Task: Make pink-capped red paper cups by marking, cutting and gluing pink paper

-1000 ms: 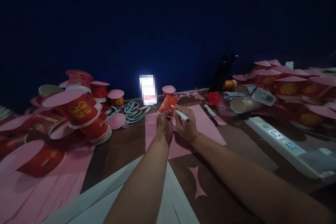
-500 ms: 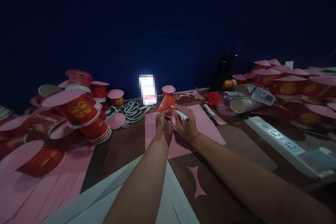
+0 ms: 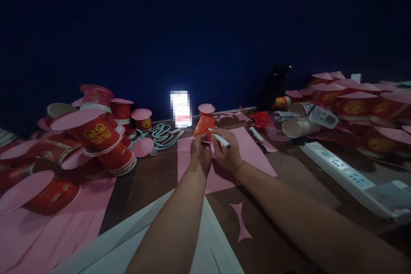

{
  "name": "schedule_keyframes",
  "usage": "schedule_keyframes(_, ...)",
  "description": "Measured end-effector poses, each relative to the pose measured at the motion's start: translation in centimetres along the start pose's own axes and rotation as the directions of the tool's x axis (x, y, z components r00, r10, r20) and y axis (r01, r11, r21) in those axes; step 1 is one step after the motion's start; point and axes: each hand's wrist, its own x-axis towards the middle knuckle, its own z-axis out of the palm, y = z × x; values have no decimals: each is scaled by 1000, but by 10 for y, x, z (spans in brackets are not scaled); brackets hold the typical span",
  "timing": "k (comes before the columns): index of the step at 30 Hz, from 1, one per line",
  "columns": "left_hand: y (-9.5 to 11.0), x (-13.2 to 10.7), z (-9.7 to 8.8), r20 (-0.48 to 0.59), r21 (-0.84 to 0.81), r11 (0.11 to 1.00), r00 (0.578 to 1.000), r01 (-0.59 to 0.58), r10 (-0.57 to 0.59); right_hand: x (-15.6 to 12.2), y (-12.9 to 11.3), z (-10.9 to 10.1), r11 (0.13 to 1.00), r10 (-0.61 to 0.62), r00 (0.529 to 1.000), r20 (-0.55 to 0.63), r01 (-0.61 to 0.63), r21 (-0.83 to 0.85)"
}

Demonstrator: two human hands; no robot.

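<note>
My left hand [image 3: 201, 153] is closed around a red paper cup [image 3: 204, 126] with gold print, held tilted above a pink paper sheet [image 3: 252, 160]. A white marker [image 3: 221, 140] is pinched in my right hand [image 3: 229, 150], its tip end at the cup's right side. Whether the tip touches the cup I cannot tell. Part of a drawn circle shows on the sheet, left of my hands. Behind the held cup stands another red cup [image 3: 206, 109] topped by a pink paper disc.
Piles of red cups with pink discs flank me at left [image 3: 96, 135] and right [image 3: 356, 105]. A power strip [image 3: 346, 175], a second marker [image 3: 256, 135], a coiled cable [image 3: 162, 137], a pixelated bright screen [image 3: 180, 109] and a pink paper scrap [image 3: 240, 221] lie around.
</note>
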Motion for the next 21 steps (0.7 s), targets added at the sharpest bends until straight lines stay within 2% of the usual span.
schedule_keyframes(8, 2, 6, -9, -47, 6, 995, 994, 104, -103, 1, -9, -5, 994, -81, 997, 8, 80, 70)
schedule_keyframes(16, 4, 4, -5, -111, 2, 991, 985, 134, -133, 1, -10, -4, 990, -71, 997, 17, 69, 120)
schedule_keyframes(21, 6, 1, -3, -88, 33, 989, 986, 143, -139, 0, -12, -3, 991, -71, 994, 89, 60, 116)
